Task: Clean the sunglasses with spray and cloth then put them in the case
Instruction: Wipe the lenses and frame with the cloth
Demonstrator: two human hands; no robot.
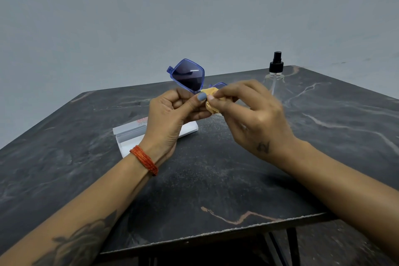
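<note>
here the sunglasses [187,77] are held up in the air above the tabletop [216,179], between the person and the spray bottle [274,72], which stands well apart on the far right. the white case [131,136] lies open on the tabletop just below the left hand [172,114].

the blue plastic frame looks light and stiff, and the glossy lenses would likely smear or scratch easily, so the sound place to take hold is the frame edge or bridge, not the lens face. the left hand does roughly that: its fingers are curled and the thumb presses near the middle of the frame, with one lens standing tilted above it. the right hand [248,112] has its fingertips pinched on the soft yellow cloth [212,101], bunched over the other lens, which is mostly hidden. both forearms reach forward with wrists raised, the hands nearly touching. the wiping step seems under way; casing is not yet done.
</note>
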